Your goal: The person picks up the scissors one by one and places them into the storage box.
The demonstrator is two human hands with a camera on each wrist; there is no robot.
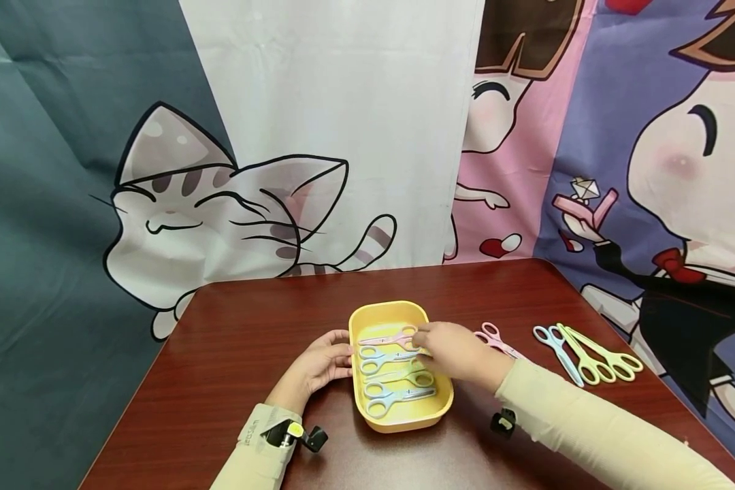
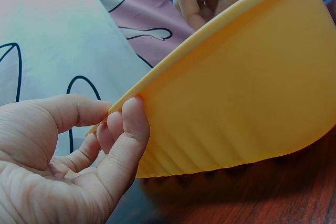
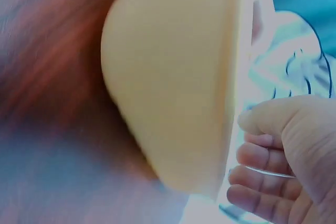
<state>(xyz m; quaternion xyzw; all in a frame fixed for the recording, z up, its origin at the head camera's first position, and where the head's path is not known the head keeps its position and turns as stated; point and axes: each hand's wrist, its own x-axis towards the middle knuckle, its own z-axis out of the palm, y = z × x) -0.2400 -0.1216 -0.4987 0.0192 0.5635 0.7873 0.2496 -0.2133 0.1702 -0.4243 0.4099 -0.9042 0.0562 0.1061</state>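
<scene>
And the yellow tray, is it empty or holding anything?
Holding things, not empty: the head view shows several scissors in pink, blue and green lying inside the yellow tray, with bare floor at its near end.

Looks like filming spot; kind of building hidden. Big cartoon cloth (image 1: 367, 136) hangs at far side, behind brown table (image 1: 251, 320). Black camera (image 1: 315, 439) on left sleeve (image 1: 254, 446).
</scene>
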